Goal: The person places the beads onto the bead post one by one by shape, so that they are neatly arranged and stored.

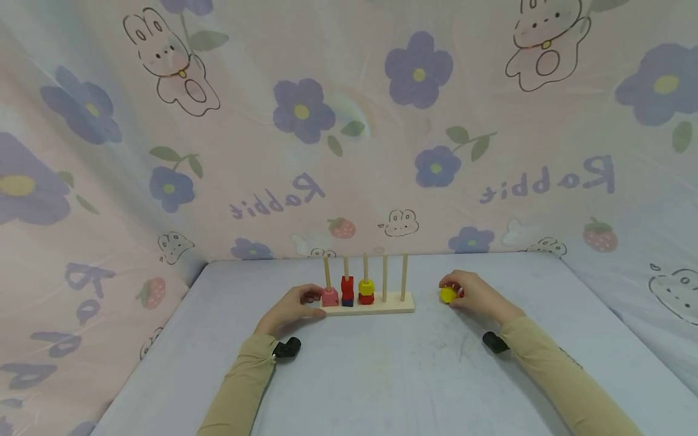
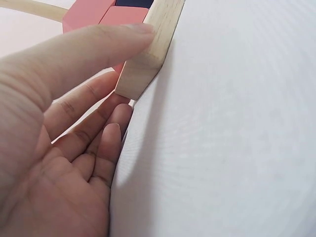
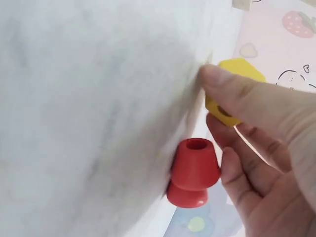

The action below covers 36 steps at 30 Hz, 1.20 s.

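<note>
Two tan sleeves point(image 1: 240, 375), cut off by the lower edge of the head view, reach forward, with small black devices point(image 1: 287, 347) at the wrists. The left hand point(image 1: 290, 309) grips the left end of a pale wooden base point(image 1: 371, 310), thumb on its front edge; its other fingers are partly hidden. The right hand point(image 1: 481, 298), apart from the base on its right, pinches a yellow piece point(image 1: 448, 295), partly covered by the thumb. A waisted red piece point(image 3: 196, 165) is close by its lower fingers, mostly hidden in the head view; whether they touch is unclear.

Five upright pegs point(image 1: 385, 275) rise from the base. From the left: a pink stack point(image 1: 329, 297), its count unclear; red blocks point(image 1: 347, 287) over a dark blue block point(image 1: 348, 303); a yellow bead point(image 1: 366, 287) over a red bead point(image 1: 366, 299).

The white tabletop point(image 1: 371, 375) has grey smudges. Around it hangs pale pink cloth point(image 1: 360, 175) printed with purple flowers point(image 1: 418, 69) and mirrored lettering point(image 1: 548, 180), "Rabbit".
</note>
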Available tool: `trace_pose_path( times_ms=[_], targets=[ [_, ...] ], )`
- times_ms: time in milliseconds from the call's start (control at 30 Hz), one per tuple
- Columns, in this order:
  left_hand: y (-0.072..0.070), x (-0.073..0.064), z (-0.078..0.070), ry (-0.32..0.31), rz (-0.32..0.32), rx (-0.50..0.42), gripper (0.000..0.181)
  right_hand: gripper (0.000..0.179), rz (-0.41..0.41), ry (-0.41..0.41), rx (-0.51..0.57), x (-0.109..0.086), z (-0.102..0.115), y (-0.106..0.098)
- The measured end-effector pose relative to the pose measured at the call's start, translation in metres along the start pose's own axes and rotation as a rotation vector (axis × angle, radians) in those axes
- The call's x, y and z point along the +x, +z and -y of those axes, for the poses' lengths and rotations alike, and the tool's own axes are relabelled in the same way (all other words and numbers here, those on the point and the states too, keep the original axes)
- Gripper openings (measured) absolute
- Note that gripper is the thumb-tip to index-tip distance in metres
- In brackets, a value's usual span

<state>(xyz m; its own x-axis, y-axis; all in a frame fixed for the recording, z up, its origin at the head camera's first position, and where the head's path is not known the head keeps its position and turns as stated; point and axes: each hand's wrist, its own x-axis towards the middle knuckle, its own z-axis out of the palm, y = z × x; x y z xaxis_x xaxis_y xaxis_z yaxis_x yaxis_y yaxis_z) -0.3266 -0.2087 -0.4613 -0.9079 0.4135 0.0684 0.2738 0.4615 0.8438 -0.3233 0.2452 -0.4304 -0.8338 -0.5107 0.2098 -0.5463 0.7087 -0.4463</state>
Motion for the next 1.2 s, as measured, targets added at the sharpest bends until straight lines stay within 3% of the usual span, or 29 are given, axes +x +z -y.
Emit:
trace_pose_path(
  times_ms=[167,367,533,667,833,967,1067,1200],
  targets=[
    [0.0,0.0,0.0,0.0,0.008,0.006,0.051,0.035,-0.025,-0.015,0.028,0.003,0.006,-0.005],
    [-0.001,-0.001,-0.002,-0.005,0.014,0.013,0.05,0.036,-0.178,0.069,0.097,0.017,0.027,-0.027],
    [-0.001,0.0,0.002,-0.013,0.014,0.004,0.05,0.038,-0.353,0.051,0.311,0.038,0.063,-0.052],
    [0.0,0.001,0.003,-0.011,0.008,-0.005,0.05,0.039,-0.456,0.01,0.517,0.053,0.1,-0.058],
    [-0.001,0.0,0.001,-0.009,0.017,0.002,0.049,0.04,-0.472,-0.077,0.641,0.068,0.146,-0.049],
    [-0.002,0.001,0.002,-0.006,0.023,0.0,0.05,0.037,-0.445,-0.132,0.608,0.075,0.179,-0.038],
    [-0.002,0.002,0.004,-0.004,0.024,-0.005,0.051,0.037,-0.427,-0.13,0.561,0.084,0.184,-0.022],
    [-0.002,0.003,0.005,-0.008,0.024,-0.005,0.052,0.038,-0.434,-0.132,0.534,0.097,0.171,0.005]
  ],
)
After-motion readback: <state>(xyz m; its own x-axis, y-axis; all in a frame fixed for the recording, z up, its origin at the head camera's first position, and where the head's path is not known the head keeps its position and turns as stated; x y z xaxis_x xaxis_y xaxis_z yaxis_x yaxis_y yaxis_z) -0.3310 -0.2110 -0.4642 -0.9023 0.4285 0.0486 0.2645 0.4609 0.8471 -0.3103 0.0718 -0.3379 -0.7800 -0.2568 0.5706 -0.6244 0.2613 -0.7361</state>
